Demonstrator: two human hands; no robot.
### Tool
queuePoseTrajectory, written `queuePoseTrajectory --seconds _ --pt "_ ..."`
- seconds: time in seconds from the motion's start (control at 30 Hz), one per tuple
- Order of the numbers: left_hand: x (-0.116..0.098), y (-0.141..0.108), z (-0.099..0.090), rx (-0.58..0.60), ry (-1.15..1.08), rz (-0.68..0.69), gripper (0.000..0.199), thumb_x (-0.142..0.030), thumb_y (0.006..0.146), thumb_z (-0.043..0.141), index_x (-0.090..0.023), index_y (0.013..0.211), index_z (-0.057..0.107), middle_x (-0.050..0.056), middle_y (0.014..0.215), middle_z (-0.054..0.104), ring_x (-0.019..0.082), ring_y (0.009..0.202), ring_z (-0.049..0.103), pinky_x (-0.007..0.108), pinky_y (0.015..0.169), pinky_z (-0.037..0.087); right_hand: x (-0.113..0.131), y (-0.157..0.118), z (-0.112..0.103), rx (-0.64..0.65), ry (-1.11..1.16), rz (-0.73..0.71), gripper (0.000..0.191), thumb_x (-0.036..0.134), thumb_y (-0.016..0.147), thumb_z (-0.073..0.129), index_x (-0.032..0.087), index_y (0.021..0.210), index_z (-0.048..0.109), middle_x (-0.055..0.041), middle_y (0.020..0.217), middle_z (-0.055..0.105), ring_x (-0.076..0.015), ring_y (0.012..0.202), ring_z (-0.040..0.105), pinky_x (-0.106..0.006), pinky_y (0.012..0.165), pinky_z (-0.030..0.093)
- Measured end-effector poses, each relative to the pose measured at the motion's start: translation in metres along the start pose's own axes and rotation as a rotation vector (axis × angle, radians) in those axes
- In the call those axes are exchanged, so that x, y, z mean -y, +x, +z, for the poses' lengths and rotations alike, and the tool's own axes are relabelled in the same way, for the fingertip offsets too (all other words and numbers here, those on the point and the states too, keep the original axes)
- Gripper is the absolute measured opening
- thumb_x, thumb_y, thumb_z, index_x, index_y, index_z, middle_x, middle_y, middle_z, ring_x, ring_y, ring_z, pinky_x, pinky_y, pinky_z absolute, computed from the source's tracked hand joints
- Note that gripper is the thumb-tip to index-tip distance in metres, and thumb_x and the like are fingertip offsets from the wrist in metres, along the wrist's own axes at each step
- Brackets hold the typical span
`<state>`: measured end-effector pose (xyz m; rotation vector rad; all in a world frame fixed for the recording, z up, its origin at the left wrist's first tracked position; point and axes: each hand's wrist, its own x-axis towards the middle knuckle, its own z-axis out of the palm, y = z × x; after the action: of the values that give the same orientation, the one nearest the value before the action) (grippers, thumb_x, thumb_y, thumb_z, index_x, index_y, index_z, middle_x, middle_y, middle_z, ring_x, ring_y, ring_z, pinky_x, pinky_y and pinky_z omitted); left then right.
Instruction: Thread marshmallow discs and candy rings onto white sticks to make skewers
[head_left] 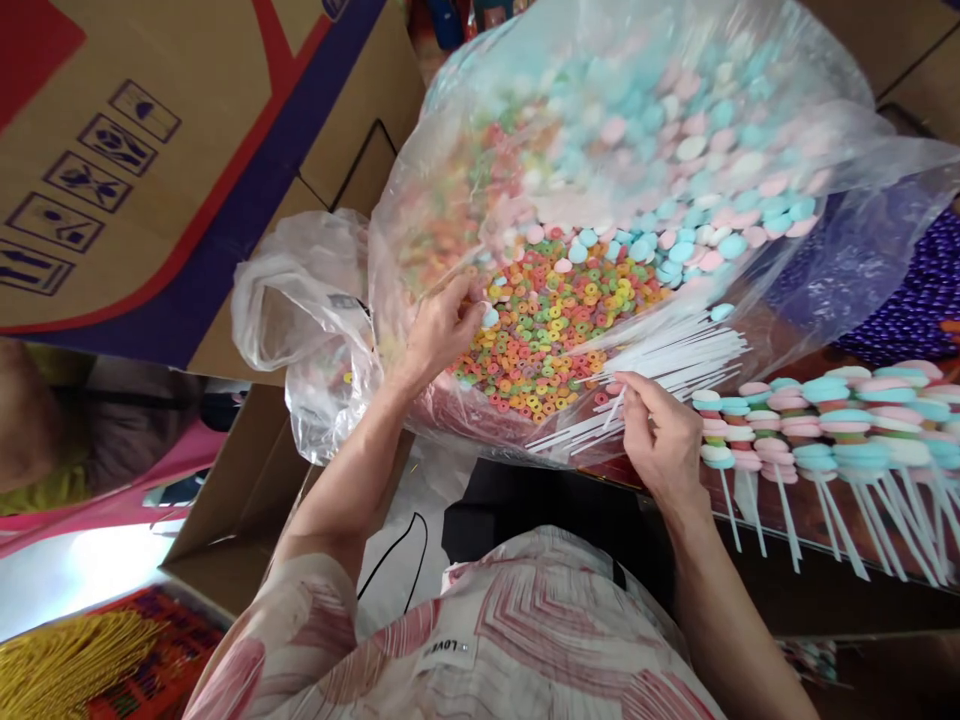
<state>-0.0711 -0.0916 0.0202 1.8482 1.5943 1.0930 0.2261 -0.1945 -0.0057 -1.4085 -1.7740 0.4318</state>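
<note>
My left hand [448, 325] is closed in a pinch over the gummy rings [555, 330], with a pale blue candy disc [490, 316] at its fingertips. Between the thumb and fingers of my right hand [661, 430] is a thin white stick [613, 408], slanting down to the left. Just beyond that hand lies a loose bundle of white sticks [675, 350] on the clear plastic bag [397, 240]. Behind the rings are many pink, white and blue candy discs [682, 250], partly under plastic. To the right lie skewers [832, 420] threaded with pastel discs and rings, stick ends toward me.
A large printed cardboard box [247, 130] stands at the left. Beside the bag is a crumpled clear bag [322, 350]. Shiny purple packets or beads [907, 280] lie at the right, yellow cords [82, 650] at lower left. Part of another person's arm [26, 410] shows at the left edge.
</note>
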Motion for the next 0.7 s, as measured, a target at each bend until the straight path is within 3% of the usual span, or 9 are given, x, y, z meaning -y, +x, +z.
queuePoseTrajectory --seconds 0.1,0.2,0.33,0.4,0.53,0.7 --pt "0.002 -0.018 0.0 0.039 0.211 0.057 0.01 -0.02 0.093 0.054 -0.022 0.095 0.064 0.001 0.079 0.065 0.017 0.075 0.06 0.03 0.076 0.049 0.009 -0.006 0.007 -0.038 0.124 0.124 0.02 0.032 0.101 0.057 0.022 0.108 0.074 -0.0058 0.089 0.079 -0.0189 0.069 0.073 -0.031 0.063 0.058" --pt "0.001 -0.032 0.004 0.076 0.358 0.101 0.022 -0.02 0.1 0.044 -0.022 0.104 0.066 0.006 0.091 0.07 0.02 0.087 0.064 0.033 0.085 0.049 0.019 -0.01 0.02 -0.053 0.19 0.139 0.013 0.032 0.099 0.063 0.023 0.1 0.073 -0.0027 0.084 0.077 -0.016 0.062 0.07 -0.029 0.062 0.058" --pt "-0.002 -0.035 0.008 0.2 0.475 0.135 0.022 -0.027 0.101 0.05 -0.021 0.102 0.071 0.01 0.102 0.071 0.022 0.092 0.067 0.033 0.087 0.049 0.027 -0.009 0.034 0.026 0.262 0.125 0.018 0.025 0.103 0.052 0.022 0.103 0.07 -0.0018 0.084 0.075 -0.0113 0.051 0.064 -0.025 0.054 0.053" --pt "-0.001 -0.029 0.008 0.222 0.44 0.149 0.018 -0.027 0.1 0.054 -0.021 0.1 0.071 0.009 0.1 0.071 0.022 0.089 0.067 0.032 0.084 0.05 0.028 -0.009 0.037 0.053 0.257 0.118 0.019 0.025 0.103 0.05 0.022 0.106 0.069 -0.0023 0.084 0.075 -0.0106 0.049 0.061 -0.024 0.051 0.051" --pt "0.001 -0.007 0.014 0.114 0.337 0.156 0.018 -0.021 0.101 0.05 -0.021 0.098 0.068 0.007 0.097 0.072 0.021 0.092 0.066 0.032 0.085 0.049 0.023 -0.011 0.039 0.078 0.214 0.092 0.019 0.024 0.102 0.051 0.022 0.109 0.068 -0.0035 0.087 0.077 -0.0128 0.053 0.064 -0.027 0.056 0.053" --pt "-0.008 0.021 0.042 0.096 0.444 0.147 0.022 -0.007 0.095 0.046 -0.02 0.1 0.063 0.012 0.108 0.069 0.026 0.102 0.064 0.035 0.089 0.048 0.02 -0.013 0.042 0.087 0.208 0.062 0.021 0.022 0.102 0.05 0.023 0.109 0.069 -0.0029 0.084 0.076 -0.0161 0.062 0.069 -0.029 0.061 0.055"
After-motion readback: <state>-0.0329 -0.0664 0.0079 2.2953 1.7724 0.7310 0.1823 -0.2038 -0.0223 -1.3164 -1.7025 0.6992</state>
